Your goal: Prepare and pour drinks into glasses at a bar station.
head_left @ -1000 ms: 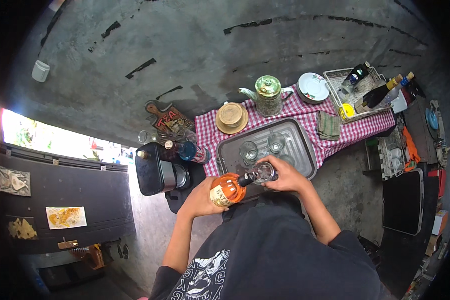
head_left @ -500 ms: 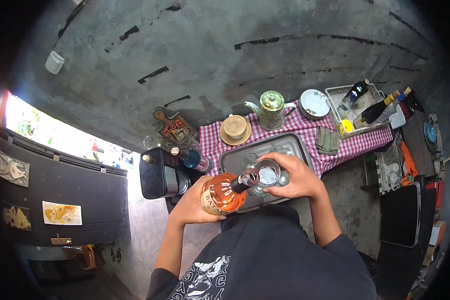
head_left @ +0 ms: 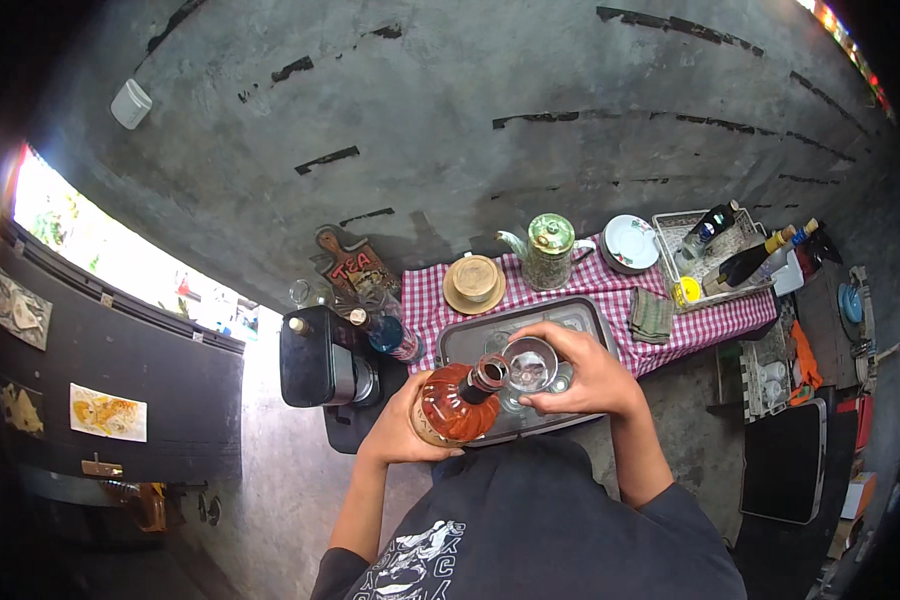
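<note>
Bottle point(head_left: 453, 405), round and amber with a dark neck, lies tilted in the left hand point(head_left: 402, 432), whose fingers wrap under its body; the neck points to the right and its mouth comes to the rim of a clear glass point(head_left: 529, 364). The right hand point(head_left: 590, 378) closes around this glass from the right side and holds it over the grey metal tray point(head_left: 460, 343). More small glasses stand in the tray under the hands, partly hidden. The tray rests on a red and white checked cloth point(head_left: 715, 318). Behind it on the cloth are a round woven coaster point(head_left: 474, 283), a green teapot point(head_left: 548, 250), a white plate point(head_left: 629, 242) and a folded green cloth point(head_left: 652, 314). Further right a basket point(head_left: 673, 225) holds several bottles. Left of the tray stand a blue bottle point(head_left: 387, 335) and a black box point(head_left: 310, 357)
</note>
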The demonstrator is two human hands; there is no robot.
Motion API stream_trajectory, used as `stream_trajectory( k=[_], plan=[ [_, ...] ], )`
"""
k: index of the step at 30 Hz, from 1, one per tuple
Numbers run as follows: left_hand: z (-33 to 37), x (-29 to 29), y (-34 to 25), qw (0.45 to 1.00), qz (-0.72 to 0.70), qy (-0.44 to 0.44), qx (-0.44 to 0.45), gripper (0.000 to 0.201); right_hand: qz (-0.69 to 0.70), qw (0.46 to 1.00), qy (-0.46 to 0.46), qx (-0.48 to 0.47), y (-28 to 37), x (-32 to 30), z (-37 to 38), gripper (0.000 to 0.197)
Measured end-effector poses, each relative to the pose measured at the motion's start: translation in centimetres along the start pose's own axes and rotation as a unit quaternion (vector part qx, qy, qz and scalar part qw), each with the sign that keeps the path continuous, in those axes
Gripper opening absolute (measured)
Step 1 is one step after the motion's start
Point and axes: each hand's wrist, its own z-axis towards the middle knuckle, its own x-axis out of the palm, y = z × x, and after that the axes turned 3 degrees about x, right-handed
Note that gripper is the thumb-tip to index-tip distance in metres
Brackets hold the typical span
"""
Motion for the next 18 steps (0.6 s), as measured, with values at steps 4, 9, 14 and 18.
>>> stream_trajectory(
  k=[4,9,14,18],
  plan=[
    [-0.8,0.0,1.6,0.999,-0.043,-0.016,-0.018,0.097,0.026,0.999,0.014,0.016,-1.0,1.3,0.8,0.061],
    [-2.0,-0.5,3.4,0.997,-0.053,-0.050,-0.033,0.100,0.067,0.995,0.042,0.056,-2.3,3.5,2.3,0.062],
    [-2.9,-1.4,5.8,0.995,-0.029,-0.072,-0.054,0.098,0.110,0.987,0.071,0.096,-4.4,6.1,3.5,0.063],
    [-3.6,-2.4,8.9,0.995,-0.022,-0.073,-0.071,0.098,0.179,0.967,0.080,0.165,-5.3,8.3,4.4,0.064]
  ],
)
